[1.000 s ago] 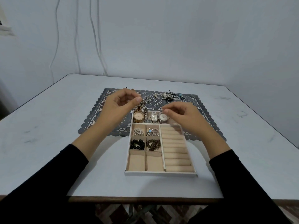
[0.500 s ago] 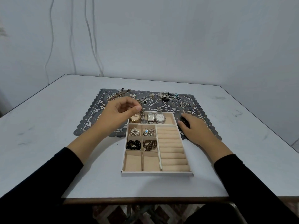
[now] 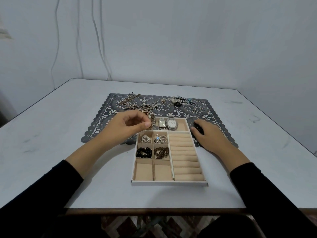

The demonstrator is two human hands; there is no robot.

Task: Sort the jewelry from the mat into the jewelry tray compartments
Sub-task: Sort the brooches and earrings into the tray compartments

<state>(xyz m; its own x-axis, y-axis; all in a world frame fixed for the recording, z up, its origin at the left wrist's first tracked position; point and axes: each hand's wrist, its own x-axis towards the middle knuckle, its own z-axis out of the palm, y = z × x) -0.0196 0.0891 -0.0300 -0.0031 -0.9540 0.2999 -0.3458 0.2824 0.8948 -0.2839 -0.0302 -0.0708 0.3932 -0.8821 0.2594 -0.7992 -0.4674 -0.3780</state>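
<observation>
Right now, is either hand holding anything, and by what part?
The left hand pinches the gold watch by its band; the right hand holds nothing.

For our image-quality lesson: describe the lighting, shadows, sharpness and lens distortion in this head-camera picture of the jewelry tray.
Head view: dim, even, bluish light, no glare; soft shadows on the table beside the jewelry tray; silver watches sharp enough to show dials; jewelry on the mat too small to separate; wide-angle stretch flares the sleeves toward the corners.
</observation>
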